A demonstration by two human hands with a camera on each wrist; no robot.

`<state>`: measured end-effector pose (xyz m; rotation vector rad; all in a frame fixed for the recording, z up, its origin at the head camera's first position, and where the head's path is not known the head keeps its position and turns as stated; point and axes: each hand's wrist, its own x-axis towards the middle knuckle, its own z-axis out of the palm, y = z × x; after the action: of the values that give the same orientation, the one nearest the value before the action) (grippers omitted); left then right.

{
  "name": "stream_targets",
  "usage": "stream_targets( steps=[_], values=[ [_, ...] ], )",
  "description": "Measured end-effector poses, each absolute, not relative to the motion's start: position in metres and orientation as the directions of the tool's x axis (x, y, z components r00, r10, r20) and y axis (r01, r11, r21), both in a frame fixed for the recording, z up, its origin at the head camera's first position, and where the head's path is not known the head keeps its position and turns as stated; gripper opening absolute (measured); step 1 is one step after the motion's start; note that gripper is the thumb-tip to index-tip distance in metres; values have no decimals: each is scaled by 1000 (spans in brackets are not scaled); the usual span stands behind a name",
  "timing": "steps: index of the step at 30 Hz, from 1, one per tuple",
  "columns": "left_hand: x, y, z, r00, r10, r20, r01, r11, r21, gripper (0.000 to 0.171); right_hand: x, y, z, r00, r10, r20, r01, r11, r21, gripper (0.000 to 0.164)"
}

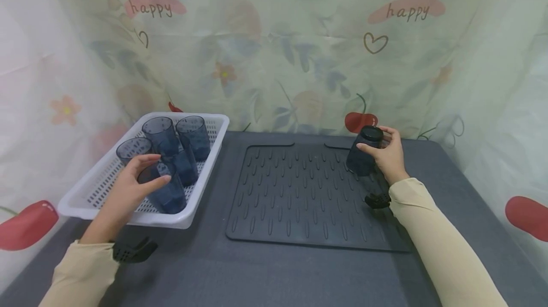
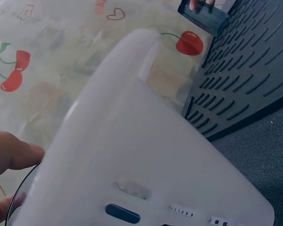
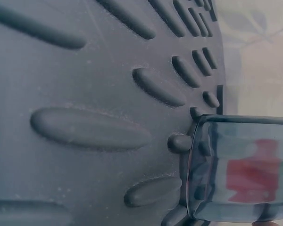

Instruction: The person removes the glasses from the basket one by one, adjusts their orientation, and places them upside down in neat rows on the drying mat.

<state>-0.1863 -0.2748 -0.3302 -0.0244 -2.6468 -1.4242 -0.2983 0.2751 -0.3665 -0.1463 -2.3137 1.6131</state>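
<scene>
In the head view, my left hand [image 1: 128, 183] is at the nearest dark-blue tinted glass [image 1: 169, 195] in the white basket [image 1: 210, 169]. Its thumb and fingers curl around the upright glass at the rim. Several similar glasses, among them one glass [image 1: 194, 135] at the back, stand upright beside it. At the back right of the black ridged drying mat [image 1: 291, 193], my right hand [image 1: 389, 154] grips another tinted glass [image 1: 364, 154], base up and slightly tilted. The right wrist view has this glass [image 3: 240, 169] with its rim right at the mat's ridges.
A dark grey tabletop [image 1: 205, 269] extends around the mat and basket. Behind and at both sides hangs a patterned curtain [image 1: 274, 59]. The basket's raised wall [image 2: 132, 132] fills much of the left wrist view. Black straps are on both wrists.
</scene>
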Motion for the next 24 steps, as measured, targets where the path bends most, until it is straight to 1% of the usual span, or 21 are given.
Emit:
stream_targets(
  steps=[6, 14, 24],
  values=[
    [-186, -274, -328, -995, -52, 89, 45, 552, 833, 82, -298, 275, -366, -944, 261, 204, -96, 372, -923, 87],
    [-189, -275, -330, -996, -40, 85, 49, 550, 834, 80, -298, 275, -366, -945, 258, 200, -95, 369, -924, 87],
    [-190, -276, -331, -996, -56, 70, 29, 539, 842, 82, -298, 275, -366, -948, 253, 192, -92, 359, -929, 87]
  ],
)
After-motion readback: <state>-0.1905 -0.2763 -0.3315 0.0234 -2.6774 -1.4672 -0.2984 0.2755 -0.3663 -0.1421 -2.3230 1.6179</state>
